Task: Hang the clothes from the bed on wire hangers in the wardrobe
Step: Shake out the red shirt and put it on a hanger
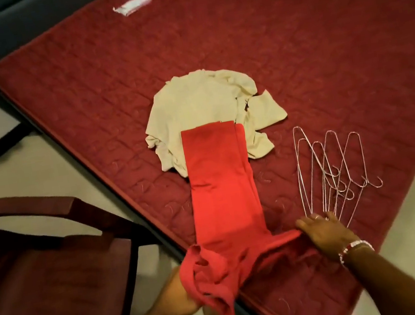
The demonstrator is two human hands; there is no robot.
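- a dark red quilted bed [304,39] is filling most of the view, sitting low above a pale floor [46,168].
- a crumpled cream garment [192,105] is lying near its middle.
- a red garment [219,188] is lying flat, overlapping the cream one's near edge and reaching the bed's near edge, where its bunched end is hanging over.
- a fanned bunch of wire hangers [337,176] is lying just beside it, to the right.
- a white label [132,4] is sitting at the far end.

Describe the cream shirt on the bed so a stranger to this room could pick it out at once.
Start from the dark red quilted mattress filling most of the view. Near its middle lies a crumpled cream fabric shirt, its near edge tucked under a long bright red folded garment, with silver wire hangers to the right. It is the only pale, rumpled cloth.
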